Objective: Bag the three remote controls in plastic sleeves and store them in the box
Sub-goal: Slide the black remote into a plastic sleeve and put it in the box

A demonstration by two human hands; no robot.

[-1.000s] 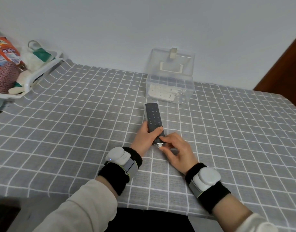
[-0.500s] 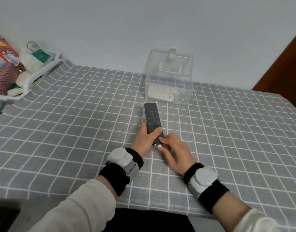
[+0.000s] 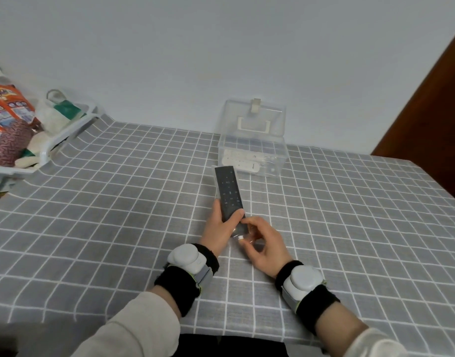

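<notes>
A: Starting nearest, what are the hands doing?

B: The right hand (image 3: 263,244) is pinching the near end of a thin clear plastic sleeve (image 3: 244,231) between thumb and fingertips, just beside the left hand (image 3: 221,228). The left hand is gripping the lower half of a long black button-covered remote control (image 3: 229,191), thumb lying across its face. Both are hovering just over the grey tablecloth with white grid lines (image 3: 118,215).

A: Is the remote inside the sleeve?

B: It looks so. A clear edge is showing past its far tip and along its sides, though the film is faint. I judge the open near end is being closed or smoothed.

A: And further back?

B: The clear plastic storage box with its hinged lid standing open (image 3: 253,153) is sitting near the wall, just beyond the remote's tip. Two white remote controls (image 3: 240,162) are lying inside, apparently already in their sleeves.

A: So what's left?

B: Probably finishing this last bagging and placing it in the box.
</notes>
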